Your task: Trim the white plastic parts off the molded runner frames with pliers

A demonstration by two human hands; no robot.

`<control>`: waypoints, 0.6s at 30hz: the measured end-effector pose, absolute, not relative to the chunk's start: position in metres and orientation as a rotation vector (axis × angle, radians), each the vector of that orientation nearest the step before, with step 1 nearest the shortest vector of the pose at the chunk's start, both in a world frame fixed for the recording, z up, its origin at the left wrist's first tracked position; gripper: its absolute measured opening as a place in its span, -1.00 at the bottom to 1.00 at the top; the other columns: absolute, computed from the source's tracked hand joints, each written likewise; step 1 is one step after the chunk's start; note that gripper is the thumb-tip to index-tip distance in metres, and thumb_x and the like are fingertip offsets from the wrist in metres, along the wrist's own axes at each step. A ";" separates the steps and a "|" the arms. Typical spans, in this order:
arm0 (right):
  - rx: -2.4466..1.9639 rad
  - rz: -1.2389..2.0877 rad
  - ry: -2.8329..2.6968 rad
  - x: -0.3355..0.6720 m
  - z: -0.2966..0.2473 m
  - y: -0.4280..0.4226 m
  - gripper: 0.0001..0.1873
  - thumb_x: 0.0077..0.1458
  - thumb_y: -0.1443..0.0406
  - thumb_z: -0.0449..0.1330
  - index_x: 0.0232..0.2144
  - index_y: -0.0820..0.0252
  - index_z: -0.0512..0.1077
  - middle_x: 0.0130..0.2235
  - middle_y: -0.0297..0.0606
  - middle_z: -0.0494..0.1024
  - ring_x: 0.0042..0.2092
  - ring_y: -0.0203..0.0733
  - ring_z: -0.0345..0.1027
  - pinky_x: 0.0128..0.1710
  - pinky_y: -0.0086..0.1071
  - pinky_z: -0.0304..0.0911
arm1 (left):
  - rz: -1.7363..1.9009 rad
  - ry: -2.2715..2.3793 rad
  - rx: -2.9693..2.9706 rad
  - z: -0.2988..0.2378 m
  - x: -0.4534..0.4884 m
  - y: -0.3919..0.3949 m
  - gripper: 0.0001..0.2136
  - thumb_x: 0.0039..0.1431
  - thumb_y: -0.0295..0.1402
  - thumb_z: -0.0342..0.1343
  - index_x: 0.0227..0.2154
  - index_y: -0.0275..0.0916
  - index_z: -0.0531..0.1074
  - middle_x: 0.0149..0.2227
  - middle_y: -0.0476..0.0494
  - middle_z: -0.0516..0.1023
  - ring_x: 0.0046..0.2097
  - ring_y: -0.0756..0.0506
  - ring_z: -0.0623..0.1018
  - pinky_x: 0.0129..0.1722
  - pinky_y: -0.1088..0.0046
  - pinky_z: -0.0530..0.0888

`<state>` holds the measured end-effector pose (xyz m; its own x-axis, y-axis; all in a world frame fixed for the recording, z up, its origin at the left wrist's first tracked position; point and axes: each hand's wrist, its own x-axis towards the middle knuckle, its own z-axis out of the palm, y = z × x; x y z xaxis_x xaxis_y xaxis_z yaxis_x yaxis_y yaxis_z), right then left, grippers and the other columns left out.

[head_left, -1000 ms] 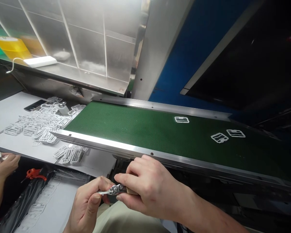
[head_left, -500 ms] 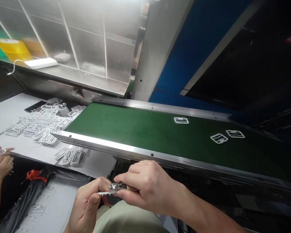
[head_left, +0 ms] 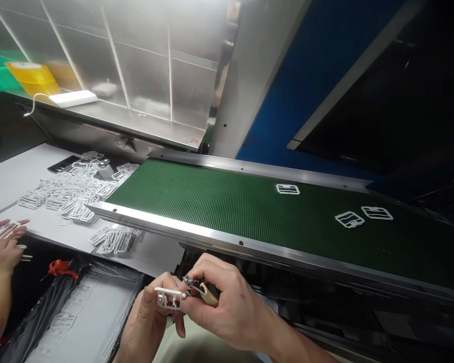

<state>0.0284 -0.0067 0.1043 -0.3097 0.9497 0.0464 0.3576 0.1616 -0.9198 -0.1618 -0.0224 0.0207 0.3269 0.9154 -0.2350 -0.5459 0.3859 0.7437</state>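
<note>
My left hand (head_left: pixel 147 317) pinches a small white plastic frame (head_left: pixel 169 291) between thumb and fingers, above my lap. The frame is tilted, so its crossbars and openings show. Wrapped in my right hand (head_left: pixel 232 305) is a pair of nippers with a metal head and a beige handle (head_left: pixel 209 295). The metal head lies just above the frame's right end; whether they touch I cannot tell. My right thumb is close against that same end. Beyond my hands, similar white frames (head_left: pixel 287 189) lie on a green conveyor belt (head_left: pixel 196 196).
A large pile of white frames (head_left: pixel 75 189) covers part of the white table (head_left: pixel 15 166), beside a phone (head_left: pixel 65 164) and a small bottle (head_left: pixel 105 169). At left, a co-worker's hands (head_left: pixel 2 247) hold another frame. Orange-handled cutters (head_left: pixel 62 268) lie by a plastic-lined box (head_left: pixel 87 312).
The white frame has turned from edge-on to show its openings. The nippers have turned, baring more of their beige handle. The whole view has shifted slightly.
</note>
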 end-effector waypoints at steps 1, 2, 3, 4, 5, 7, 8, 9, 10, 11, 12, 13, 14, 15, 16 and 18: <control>-1.223 1.111 -1.781 0.028 0.104 -0.007 -0.91 0.20 0.33 0.42 -0.25 0.14 0.58 -0.28 -0.37 0.54 -0.26 -0.29 0.43 -0.25 -0.42 0.30 | 1.047 0.709 0.622 0.020 -0.162 -0.023 -0.40 0.29 0.31 0.18 -0.43 -0.18 0.63 -0.39 -0.08 0.55 -0.43 -0.08 0.55 -0.46 0.44 0.53; -1.203 1.095 -1.785 0.028 0.104 -0.007 -0.92 0.19 0.37 0.40 -0.26 0.14 0.57 -0.28 -0.37 0.54 -0.26 -0.30 0.43 -0.25 -0.43 0.30 | 1.053 0.704 0.642 0.019 -0.162 -0.023 -0.40 0.31 0.30 0.15 -0.43 -0.18 0.63 -0.39 -0.07 0.55 -0.43 -0.07 0.55 -0.43 0.43 0.53; -1.191 1.089 -1.789 0.028 0.103 -0.008 -0.92 0.19 0.39 0.39 -0.27 0.14 0.56 -0.28 -0.37 0.54 -0.26 -0.30 0.43 -0.25 -0.44 0.30 | 1.056 0.699 0.669 0.019 -0.163 -0.023 -0.40 0.33 0.31 0.13 -0.43 -0.18 0.62 -0.39 -0.06 0.55 -0.43 -0.07 0.55 -0.40 0.43 0.53; -1.186 1.090 -1.791 0.029 0.103 -0.008 -0.92 0.19 0.39 0.38 -0.28 0.14 0.56 -0.28 -0.37 0.54 -0.27 -0.31 0.43 -0.26 -0.44 0.29 | 1.056 0.694 0.696 0.019 -0.163 -0.022 -0.38 0.34 0.31 0.10 -0.42 -0.18 0.62 -0.38 -0.06 0.55 -0.42 -0.06 0.56 -0.37 0.43 0.53; -1.186 1.093 -1.793 0.029 0.102 -0.009 -0.92 0.19 0.39 0.38 -0.28 0.14 0.55 -0.28 -0.37 0.55 -0.27 -0.31 0.43 -0.27 -0.45 0.29 | 1.052 0.689 0.720 0.020 -0.164 -0.022 -0.37 0.35 0.32 0.08 -0.41 -0.19 0.62 -0.36 -0.06 0.56 -0.41 -0.06 0.57 -0.34 0.42 0.53; -1.202 1.092 -1.798 0.030 0.101 -0.009 -0.93 0.22 0.37 0.37 -0.28 0.13 0.55 -0.29 -0.38 0.55 -0.28 -0.31 0.42 -0.29 -0.44 0.28 | 1.034 0.693 0.755 0.022 -0.165 -0.022 -0.36 0.34 0.34 0.07 -0.39 -0.19 0.62 -0.32 -0.08 0.60 -0.37 -0.07 0.59 -0.28 0.42 0.53; -1.216 1.088 -1.794 0.030 0.100 -0.008 -0.94 0.23 0.35 0.37 -0.27 0.13 0.54 -0.28 -0.38 0.54 -0.29 -0.31 0.41 -0.29 -0.44 0.27 | 1.026 0.706 0.774 0.024 -0.165 -0.022 -0.37 0.33 0.34 0.08 -0.37 -0.19 0.62 -0.30 -0.09 0.61 -0.34 -0.08 0.61 -0.26 0.42 0.54; -1.232 1.086 -1.789 0.031 0.100 -0.008 -0.94 0.24 0.33 0.37 -0.27 0.13 0.54 -0.28 -0.38 0.54 -0.29 -0.31 0.41 -0.29 -0.43 0.27 | 1.019 0.730 0.798 0.026 -0.165 -0.022 -0.38 0.33 0.33 0.09 -0.33 -0.18 0.63 -0.29 -0.10 0.62 -0.31 -0.10 0.62 -0.25 0.42 0.55; -1.249 1.086 -1.782 0.031 0.100 -0.007 -0.93 0.25 0.32 0.36 -0.27 0.13 0.52 -0.27 -0.38 0.54 -0.28 -0.31 0.40 -0.28 -0.42 0.27 | 1.019 0.769 0.829 0.027 -0.166 -0.021 -0.41 0.34 0.31 0.11 -0.29 -0.17 0.65 -0.27 -0.11 0.63 -0.26 -0.12 0.62 -0.22 0.43 0.57; -1.264 1.089 -1.776 0.032 0.101 -0.006 -0.93 0.27 0.31 0.35 -0.27 0.12 0.51 -0.26 -0.38 0.54 -0.28 -0.30 0.40 -0.27 -0.41 0.28 | 1.029 0.824 0.872 0.028 -0.168 -0.021 -0.45 0.36 0.27 0.13 -0.23 -0.15 0.67 -0.24 -0.12 0.63 -0.21 -0.13 0.63 -0.18 0.44 0.59; -1.272 1.090 -1.771 0.033 0.101 -0.005 -0.93 0.28 0.30 0.34 -0.27 0.12 0.50 -0.25 -0.38 0.53 -0.27 -0.30 0.40 -0.27 -0.41 0.28 | 1.048 0.891 0.923 0.029 -0.170 -0.021 -0.52 0.38 0.21 0.16 -0.17 -0.13 0.68 -0.20 -0.13 0.65 -0.15 -0.14 0.63 -0.12 0.45 0.60; -1.274 1.089 -1.770 0.034 0.101 -0.004 -0.93 0.29 0.30 0.32 -0.27 0.12 0.50 -0.25 -0.38 0.53 -0.26 -0.30 0.40 -0.26 -0.41 0.28 | 1.070 0.955 0.982 0.028 -0.173 -0.020 -0.59 0.40 0.13 0.20 -0.09 -0.10 0.68 -0.14 -0.13 0.66 -0.09 -0.15 0.64 -0.05 0.47 0.61; -1.274 1.085 -1.775 0.035 0.101 -0.003 -0.93 0.30 0.30 0.31 -0.27 0.12 0.50 -0.24 -0.38 0.53 -0.26 -0.30 0.40 -0.25 -0.40 0.28 | 1.098 1.011 1.048 0.027 -0.176 -0.020 -0.67 0.41 0.04 0.23 -0.02 -0.06 0.67 -0.07 -0.13 0.67 -0.02 -0.15 0.65 0.02 0.49 0.61; -1.272 1.080 -1.781 0.035 0.101 -0.003 -0.94 0.31 0.29 0.31 -0.26 0.12 0.50 -0.24 -0.38 0.52 -0.26 -0.30 0.40 -0.26 -0.40 0.28 | 1.132 1.049 1.116 0.025 -0.179 -0.019 -0.73 0.42 -0.04 0.26 0.03 -0.01 0.66 0.00 -0.12 0.68 0.05 -0.14 0.65 0.08 0.52 0.60; -1.270 1.077 -1.788 0.036 0.100 -0.003 -0.94 0.32 0.28 0.31 -0.25 0.11 0.51 -0.23 -0.38 0.52 -0.26 -0.29 0.39 -0.26 -0.39 0.28 | 1.165 1.066 1.184 0.023 -0.183 -0.018 -0.77 0.43 -0.12 0.27 0.06 0.02 0.65 0.05 -0.11 0.68 0.10 -0.13 0.65 0.11 0.54 0.59; -1.263 1.078 -1.798 0.036 0.099 -0.003 -0.95 0.32 0.27 0.32 -0.23 0.11 0.53 -0.23 -0.37 0.52 -0.25 -0.28 0.40 -0.25 -0.38 0.27 | 1.226 1.052 1.291 0.020 -0.188 -0.016 -0.81 0.43 -0.24 0.29 0.04 0.03 0.66 0.04 -0.11 0.68 0.11 -0.10 0.65 0.11 0.59 0.59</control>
<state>0.0364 -0.0031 0.0985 -0.2980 0.9522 0.0676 0.3889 0.1858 -0.9023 -0.1881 -0.0162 0.0203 0.0984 0.9901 0.0997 -0.0521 -0.0950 0.9941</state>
